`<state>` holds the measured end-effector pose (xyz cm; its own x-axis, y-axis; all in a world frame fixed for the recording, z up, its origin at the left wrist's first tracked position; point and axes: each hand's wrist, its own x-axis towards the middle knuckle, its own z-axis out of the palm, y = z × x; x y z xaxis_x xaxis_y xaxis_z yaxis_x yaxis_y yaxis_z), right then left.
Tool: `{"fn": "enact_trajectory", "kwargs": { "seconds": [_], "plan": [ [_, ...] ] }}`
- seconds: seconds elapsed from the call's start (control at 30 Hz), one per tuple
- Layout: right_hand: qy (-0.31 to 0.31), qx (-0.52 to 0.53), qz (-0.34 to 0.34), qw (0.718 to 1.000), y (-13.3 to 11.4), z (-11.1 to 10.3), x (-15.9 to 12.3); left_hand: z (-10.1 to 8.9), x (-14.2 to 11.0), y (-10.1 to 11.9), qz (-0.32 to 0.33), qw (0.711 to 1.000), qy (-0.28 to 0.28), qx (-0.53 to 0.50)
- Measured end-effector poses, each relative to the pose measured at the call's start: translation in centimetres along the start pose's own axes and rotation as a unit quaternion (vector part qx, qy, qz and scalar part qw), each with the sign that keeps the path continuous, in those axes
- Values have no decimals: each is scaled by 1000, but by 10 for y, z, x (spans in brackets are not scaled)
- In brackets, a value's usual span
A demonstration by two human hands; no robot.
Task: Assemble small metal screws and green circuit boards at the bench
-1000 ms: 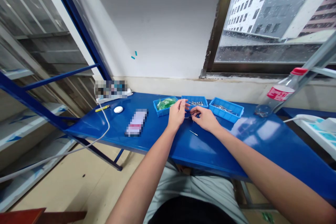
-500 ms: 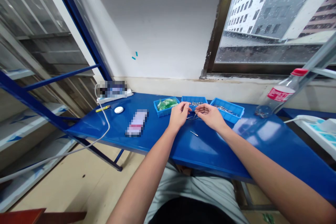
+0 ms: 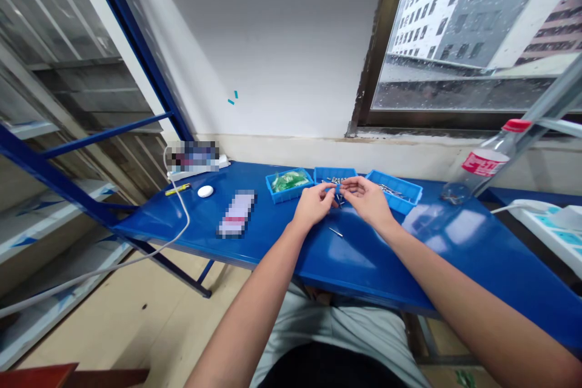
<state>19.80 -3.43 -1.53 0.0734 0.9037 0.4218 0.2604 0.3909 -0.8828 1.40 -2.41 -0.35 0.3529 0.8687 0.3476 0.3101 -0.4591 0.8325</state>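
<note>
My left hand (image 3: 314, 203) and my right hand (image 3: 365, 199) come together over the blue table, fingertips almost touching. Both have thumb and fingers pinched; whatever they grip is too small to make out. Just behind them is a blue bin of small metal parts (image 3: 335, 173). To its left stands a blue bin (image 3: 282, 196) with a green plastic bag (image 3: 291, 180) in it. A third blue bin (image 3: 411, 201), at the right, has thin metal pieces inside. Beneath my fingers lie some thin metal pieces (image 3: 341, 201), partly hidden. One slim metal rod (image 3: 336, 233) rests nearer to me.
Left on the table (image 3: 273, 242) are a blurred-out phone (image 3: 237, 213), a white round object (image 3: 205, 191), a yellow cutter (image 3: 177, 190) and a white cable (image 3: 187, 218). A plastic bottle (image 3: 484, 162) with a red cap stands at the right, near a slanting metal bar (image 3: 541, 103).
My hands have drawn closer together, the left shifting slightly right. The fingertips now meet in front of the middle bin. The rod on the table has stayed put.
</note>
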Motion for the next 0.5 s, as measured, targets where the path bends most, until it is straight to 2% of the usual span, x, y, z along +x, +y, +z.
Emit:
{"fn": "enact_trajectory", "kwargs": {
  "seconds": [0.13,0.27,0.5],
  "plan": [
    [34,5,-8,999,-7,0,-2,1,0,1,-18,999,-6,-48],
    [15,52,-8,998,-10,2,-4,2,2,-1,-10,997,-3,-78],
    [10,24,-11,1000,-10,4,-7,1,7,-5,-25,990,72,-118]
  ]
}}
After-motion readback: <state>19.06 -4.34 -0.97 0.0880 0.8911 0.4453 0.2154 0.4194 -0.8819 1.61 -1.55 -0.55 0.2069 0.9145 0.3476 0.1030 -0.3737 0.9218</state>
